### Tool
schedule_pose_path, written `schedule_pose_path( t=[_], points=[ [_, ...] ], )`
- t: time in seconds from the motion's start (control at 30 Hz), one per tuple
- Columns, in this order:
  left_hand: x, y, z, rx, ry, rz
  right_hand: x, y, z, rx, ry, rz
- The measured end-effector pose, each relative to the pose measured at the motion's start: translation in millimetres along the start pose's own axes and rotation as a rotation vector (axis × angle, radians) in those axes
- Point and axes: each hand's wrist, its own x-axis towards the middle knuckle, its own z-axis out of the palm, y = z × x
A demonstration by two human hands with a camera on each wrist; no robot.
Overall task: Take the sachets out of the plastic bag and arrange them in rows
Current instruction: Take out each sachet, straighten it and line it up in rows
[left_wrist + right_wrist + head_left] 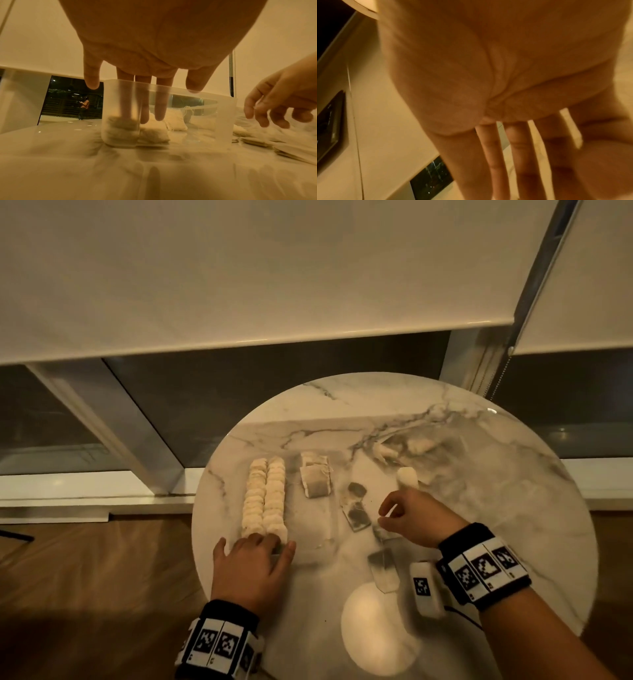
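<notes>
A round marble bench (pixel 496 508) stands by the window, and both of the person's hands are over it. On its left part lie two tidy rows of pale sachets (pixel 263 496), side by side and running away from the person, each sachet overlapping the next. The left hand (pixel 251 565) is at the near end of those rows, palm down, fingers straight and spread; its grip is open and has hold of nothing. From the left wrist view its fingers (pixel 160 106) reach down behind a clear plastic container (pixel 223 119), fingertips at the nearest sachets, though I cannot tell whether they press on them. Just right of the rows sits a short stack of square sachets with strings (pixel 315 482), and further right a few darker tea bags (pixel 356 510) lie loose, apart from one another. Another dark bag (pixel 383 570) lies nearer the person. The right hand (pixel 416 518) hovers near these, fingers curled, thumb and forefinger drawn close together; a thin pale strand seems to sit between them, but the pictures are too blurred to say for sure what that grip holds. One pale sachet (pixel 407 478) lies just beyond its knuckles. At the far right of the bench a crumpled clear plastic bag (pixel 414 448) lies with a few sachets in it. A roller blind (pixel 239 268) hangs over the window behind the bench.
</notes>
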Motion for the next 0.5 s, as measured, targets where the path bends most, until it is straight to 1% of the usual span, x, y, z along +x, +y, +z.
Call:
schedule_pose_path(
  t=[0.1,0.23,0.37,0.5],
  points=[
    [0,1,1,0.0,0.02,0.005,0,9,10,-0.144,-0.103,0.047],
    [0,4,1,-0.012,0.053,0.006,-2,10,21,-0.236,-0.192,0.102],
    [0,7,0,-0.027,0.035,-0.011,-2,3,36,-0.28,-0.212,0.105],
    [-3,7,-3,-0.019,0.017,-0.034,-4,-2,46,-0.284,-0.21,0.067]
  ],
)
